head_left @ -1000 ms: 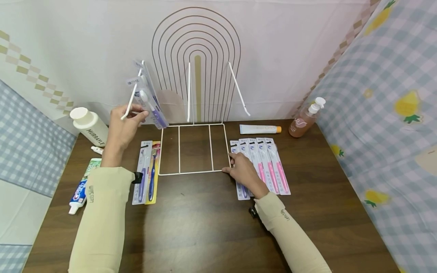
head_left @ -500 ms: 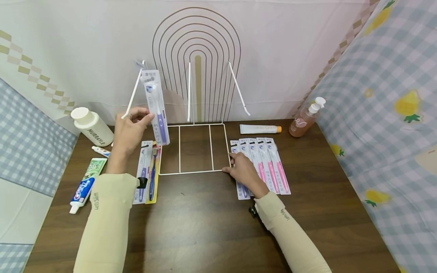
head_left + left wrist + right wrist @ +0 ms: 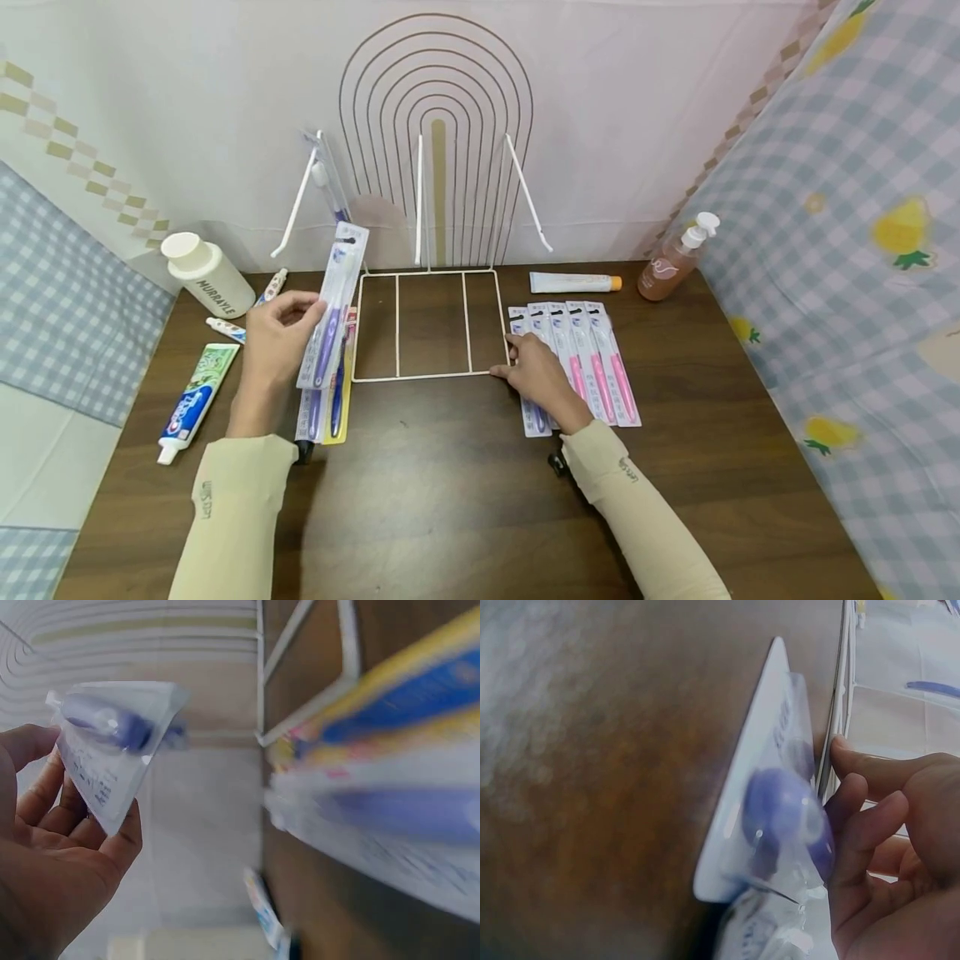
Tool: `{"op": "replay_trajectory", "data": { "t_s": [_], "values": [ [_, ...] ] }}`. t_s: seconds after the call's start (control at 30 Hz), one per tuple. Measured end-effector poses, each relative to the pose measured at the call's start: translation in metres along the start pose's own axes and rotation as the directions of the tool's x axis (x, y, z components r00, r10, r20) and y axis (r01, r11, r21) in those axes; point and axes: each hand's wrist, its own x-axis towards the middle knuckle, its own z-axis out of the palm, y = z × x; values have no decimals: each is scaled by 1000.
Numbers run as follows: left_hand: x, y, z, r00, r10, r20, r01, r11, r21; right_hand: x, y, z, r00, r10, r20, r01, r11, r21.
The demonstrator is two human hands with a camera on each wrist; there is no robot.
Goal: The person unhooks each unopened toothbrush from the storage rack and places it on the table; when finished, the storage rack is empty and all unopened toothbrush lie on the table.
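My left hand (image 3: 279, 337) pinches a packaged purple toothbrush (image 3: 334, 304) by its edge. It is raised and tilted over two packs lying on the table, a purple toothbrush pack (image 3: 307, 421) and a yellow-backed pack with a blue toothbrush (image 3: 338, 408). In the left wrist view the held toothbrush pack (image 3: 112, 742) sits between thumb and fingers. My right hand (image 3: 536, 375) grips the right front corner of a white wire display rack (image 3: 431, 377), beside a row of toothbrush packs (image 3: 600, 367). Another toothbrush pack (image 3: 327, 179) hangs on the rack's left hook.
At the left stand a white bottle (image 3: 210, 279) and a toothpaste tube (image 3: 197, 404), with small tubes near them. A white tube with an orange cap (image 3: 573, 282) and a pump bottle (image 3: 672, 262) are at the back right. The middle hook (image 3: 418, 200) and right hook (image 3: 528, 196) jut forward.
My left hand has taken the purple toothbrush pack off the left hook and brought it down and forward, over the packs on the table. My right hand stays at the rack's corner.
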Motion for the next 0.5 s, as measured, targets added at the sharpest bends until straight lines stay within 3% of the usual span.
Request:
{"op": "replay_trajectory", "data": {
  "t_s": [0.27, 0.5],
  "values": [
    [-22, -39, -30, 990, -107, -96, 115, 989, 88, 2, 0, 0, 1000, 8, 19, -8, 1000, -4],
    [-34, -62, -45, 973, -206, -102, 222, 957, 187, -1, -4, -2, 1000, 8, 6, -8, 1000, 11]
  ]
}}
